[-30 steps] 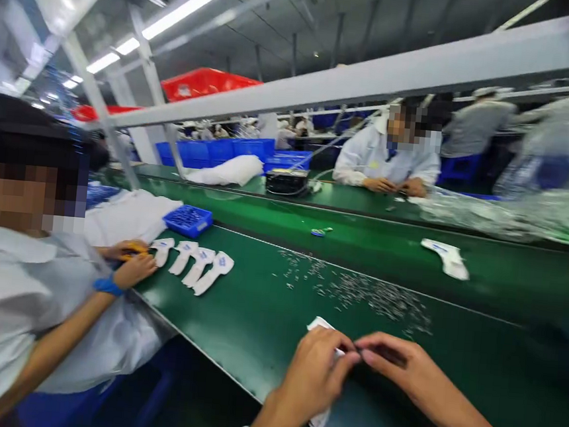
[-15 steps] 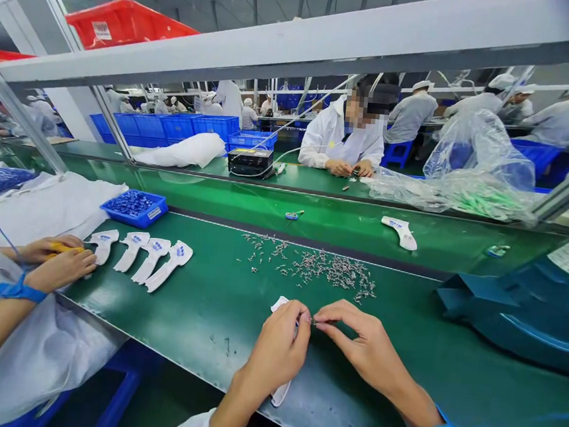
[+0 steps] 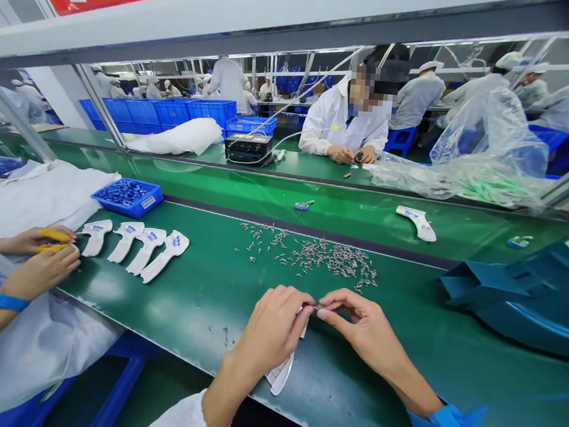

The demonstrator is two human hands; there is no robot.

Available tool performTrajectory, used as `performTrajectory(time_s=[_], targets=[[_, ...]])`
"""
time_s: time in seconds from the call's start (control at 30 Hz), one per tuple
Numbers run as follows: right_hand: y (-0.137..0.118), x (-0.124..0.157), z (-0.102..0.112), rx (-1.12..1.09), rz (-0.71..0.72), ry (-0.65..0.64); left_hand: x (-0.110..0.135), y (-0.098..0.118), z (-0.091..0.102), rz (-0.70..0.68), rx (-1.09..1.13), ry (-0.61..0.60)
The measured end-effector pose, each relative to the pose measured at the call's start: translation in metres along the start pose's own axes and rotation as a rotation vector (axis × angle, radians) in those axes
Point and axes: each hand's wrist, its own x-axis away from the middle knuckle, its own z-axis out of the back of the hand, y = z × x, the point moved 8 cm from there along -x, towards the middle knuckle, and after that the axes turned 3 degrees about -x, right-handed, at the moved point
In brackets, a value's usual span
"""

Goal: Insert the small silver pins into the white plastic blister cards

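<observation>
My left hand (image 3: 271, 332) is closed round a white plastic shell part (image 3: 280, 374), whose lower end sticks out below the palm. My right hand (image 3: 357, 323) pinches a tiny metal piece (image 3: 315, 306) at its fingertips, right against the left hand's fingers. Both hands hover low over the green belt (image 3: 237, 302) near its front edge. Just beyond them lies a scatter of several small metal pieces (image 3: 320, 256). A blue strap (image 3: 443, 423) circles my right wrist.
A co-worker's hands (image 3: 36, 255) at the left hold a yellow tool beside several white shell parts (image 3: 134, 250) and a blue tray (image 3: 127, 196). Another white part (image 3: 417, 223) lies on the far belt. A blue bin (image 3: 521, 294) sits right. A person works opposite.
The camera swung right and down, away from the co-worker at left. My hands stayed together, lifting slightly with the white part and the small metal piece.
</observation>
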Motion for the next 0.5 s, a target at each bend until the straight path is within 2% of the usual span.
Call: performTrajectory(time_s=[0.13,0.27,0.5], targets=[[-0.010,0.005,-0.001,0.165,0.108,0.020,-0.002,0.000,-0.011,0.026,-0.073,-0.012],[-0.029,0.011,-0.001,0.325,0.325,0.058,-0.003,-0.002,-0.020,0.059,-0.090,-0.030],[-0.050,0.027,-0.008,0.534,0.710,0.073,-0.012,-0.014,-0.024,0.157,0.125,-0.079]])
